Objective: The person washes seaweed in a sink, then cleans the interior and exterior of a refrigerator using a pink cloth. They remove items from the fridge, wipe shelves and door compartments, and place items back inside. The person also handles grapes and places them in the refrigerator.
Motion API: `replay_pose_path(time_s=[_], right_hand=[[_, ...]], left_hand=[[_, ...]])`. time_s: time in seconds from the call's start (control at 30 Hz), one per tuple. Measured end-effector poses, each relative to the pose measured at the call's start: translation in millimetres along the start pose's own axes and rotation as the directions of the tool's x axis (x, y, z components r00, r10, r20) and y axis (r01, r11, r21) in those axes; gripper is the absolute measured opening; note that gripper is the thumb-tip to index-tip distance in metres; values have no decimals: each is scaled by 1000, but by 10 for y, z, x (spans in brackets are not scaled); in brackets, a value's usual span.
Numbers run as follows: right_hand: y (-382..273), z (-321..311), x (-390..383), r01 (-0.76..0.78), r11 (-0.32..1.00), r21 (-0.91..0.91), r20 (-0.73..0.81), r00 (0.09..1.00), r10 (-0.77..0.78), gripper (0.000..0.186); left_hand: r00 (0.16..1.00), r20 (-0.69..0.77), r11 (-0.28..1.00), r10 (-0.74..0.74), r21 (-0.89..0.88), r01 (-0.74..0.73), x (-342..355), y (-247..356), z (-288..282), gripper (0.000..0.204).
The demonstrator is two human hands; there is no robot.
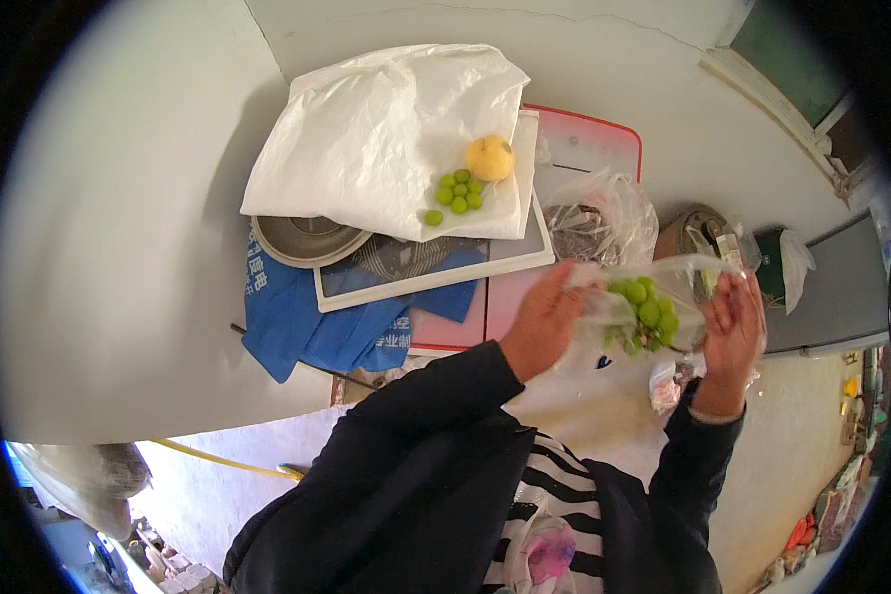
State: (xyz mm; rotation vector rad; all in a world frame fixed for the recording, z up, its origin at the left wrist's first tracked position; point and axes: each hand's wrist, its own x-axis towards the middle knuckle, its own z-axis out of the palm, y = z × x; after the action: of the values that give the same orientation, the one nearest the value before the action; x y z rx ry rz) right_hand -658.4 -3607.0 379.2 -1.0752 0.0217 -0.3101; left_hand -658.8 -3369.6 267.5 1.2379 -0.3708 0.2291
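Observation:
A clear plastic bag is stretched between my two hands. Green grapes show through its film, some of them low down near the stem. My left hand is closed on the bag's left side, and my right hand grips its right side with bent fingers. Farther off to the left, a white sheet or bag covers part of the tabletop. A small cluster of green grapes and a round yellow fruit lie on it, with one loose grape beside the cluster.
Under the white sheet are a round grey pan or lid, a white-framed panel and blue cloth. A clear bag with dark contents stands on the red-edged table. A yellow hose crosses the floor.

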Motion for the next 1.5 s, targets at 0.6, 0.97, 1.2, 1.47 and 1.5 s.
replay_pose_path(time_s=[0.6, 0.97, 1.2, 1.47, 1.5], right_hand=[[-320, -2373, -1941, -51, 996, -74, -344, 939, 23, 10], [98, -2984, -2402, -325, 925, -197, -351, 904, 243, 14], [154, -3187, -2694, -473, 879, -65, -376, 827, 417, 14], [564, -2913, -2706, -611, 777, -148, -336, 770, 542, 19], [627, -2928, -2696, -615, 760, -213, -312, 779, 543, 21]], left_hand=[[772, 305, 806, -558, -20, 591, -867, 34, 1077, 21], [445, 289, 363, -847, -296, 883, -1427, -48, 1568, 18], [515, 495, 503, -700, -170, 847, -1526, 284, 1757, 33], [328, 478, 391, -815, 35, 920, -1267, 431, 1947, 46], [330, 478, 398, -814, 45, 916, -1260, 414, 1965, 47]])
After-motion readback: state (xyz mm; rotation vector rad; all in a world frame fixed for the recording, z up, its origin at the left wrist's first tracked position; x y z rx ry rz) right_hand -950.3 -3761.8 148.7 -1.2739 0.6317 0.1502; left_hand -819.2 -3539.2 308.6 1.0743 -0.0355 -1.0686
